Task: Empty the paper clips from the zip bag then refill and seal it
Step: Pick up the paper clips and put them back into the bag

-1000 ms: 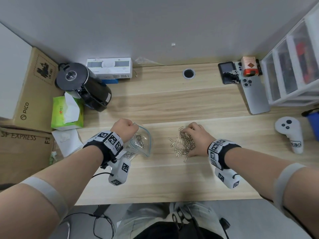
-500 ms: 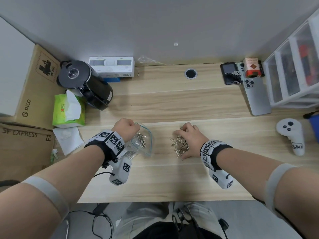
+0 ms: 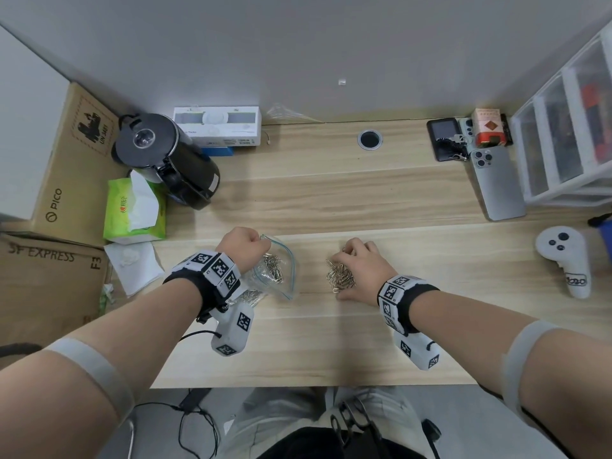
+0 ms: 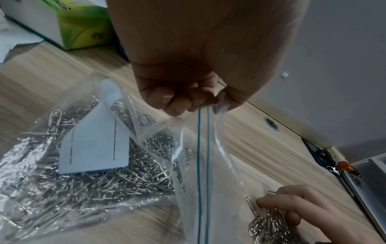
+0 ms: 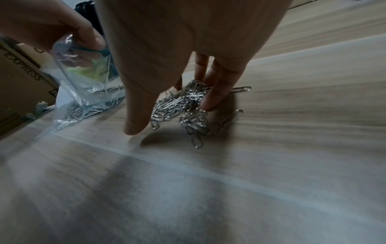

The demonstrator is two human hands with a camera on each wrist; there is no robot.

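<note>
A clear zip bag [image 3: 281,279] with a blue zip line lies on the wooden desk [image 3: 331,342], left of centre. My left hand [image 3: 260,240] grips its rim in a fist [image 4: 200,102] and lifts the mouth open towards the right. Many silver paper clips [image 4: 104,181] and a white card [image 4: 94,145] are inside the bag. To the right, a loose heap of paper clips [image 3: 337,281] lies on the desk. My right hand [image 3: 342,274] is cupped over the heap, thumb on one side and fingers [image 5: 215,92] on the other. One stray clip [image 5: 229,118] lies just beside it.
A black kettle [image 3: 169,160] and a green tissue pack [image 3: 135,210] stand at the back left, beside cardboard boxes [image 3: 49,276]. A phone [image 3: 498,183], a white controller [image 3: 566,260] and a plastic drawer unit [image 3: 569,127] are at the right.
My right hand has slid left towards the bag, drawing the spread clips into a tighter heap. The left hand keeps holding the bag's rim in place.
</note>
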